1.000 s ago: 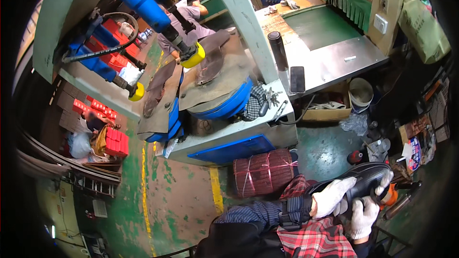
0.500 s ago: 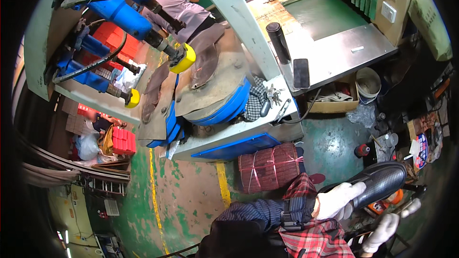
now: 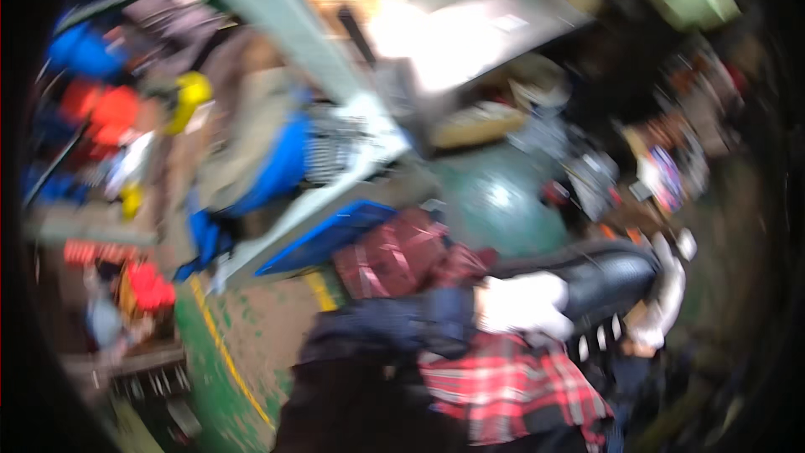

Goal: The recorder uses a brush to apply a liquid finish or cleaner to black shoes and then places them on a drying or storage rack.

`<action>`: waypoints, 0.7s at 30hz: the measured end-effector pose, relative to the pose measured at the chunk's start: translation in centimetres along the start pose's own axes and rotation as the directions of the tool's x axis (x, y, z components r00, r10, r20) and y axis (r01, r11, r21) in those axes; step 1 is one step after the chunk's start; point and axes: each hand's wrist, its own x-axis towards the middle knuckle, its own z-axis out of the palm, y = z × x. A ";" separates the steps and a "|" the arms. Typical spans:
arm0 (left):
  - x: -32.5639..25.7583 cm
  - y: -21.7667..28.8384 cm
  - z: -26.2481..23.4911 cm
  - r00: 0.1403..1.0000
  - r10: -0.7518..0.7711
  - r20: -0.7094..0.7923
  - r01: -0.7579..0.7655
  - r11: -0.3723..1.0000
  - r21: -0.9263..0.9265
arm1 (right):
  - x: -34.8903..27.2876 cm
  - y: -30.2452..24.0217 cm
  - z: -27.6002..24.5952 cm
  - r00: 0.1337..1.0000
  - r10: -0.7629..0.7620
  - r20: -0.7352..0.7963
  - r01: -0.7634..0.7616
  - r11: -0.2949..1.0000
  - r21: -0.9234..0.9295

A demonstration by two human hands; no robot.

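Heavily motion-blurred head view, swung to the person's right compared with half a second before. Black shoe point(image 3: 608, 281), glossy and textured, carried low at right above a red plaid garment point(image 3: 511, 390), nearer frame centre than earlier and turned more level. Left hand point(image 3: 521, 306), in a white glove, wrapped over the near end of the shoe, fingers closed on it. Right hand point(image 3: 667, 298), also white-gloved, cupping the far end; fingers curled against the shoe, exact closure lost in blur. Desk point(image 3: 470, 29) with bright metal top and blue bin point(image 3: 281, 164) displaced toward upper left. Judged: shoe held in both hands throughout, being turned or repositioned rather than set down.
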 end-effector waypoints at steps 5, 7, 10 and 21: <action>0.1 0.6 -0.6 0.992 -0.122 -0.027 0.123 0.992 0.035 | 1.0 1.2 -5.1 0.943 -0.273 0.193 0.307 0.935 -0.177; 0.8 2.1 -0.7 0.981 -0.189 0.033 0.183 0.975 0.128 | 0.4 0.8 -6.0 0.939 -0.292 0.182 0.313 0.945 -0.094; 1.3 0.6 -0.3 0.978 -0.203 0.043 0.192 0.964 0.185 | -0.2 0.8 -8.0 0.957 -0.250 0.146 0.260 0.964 -0.051; 4.6 2.3 3.6 0.930 -0.287 0.229 0.028 0.677 0.736 | -3.8 -1.7 -14.8 0.968 -0.061 0.242 0.167 0.879 -0.447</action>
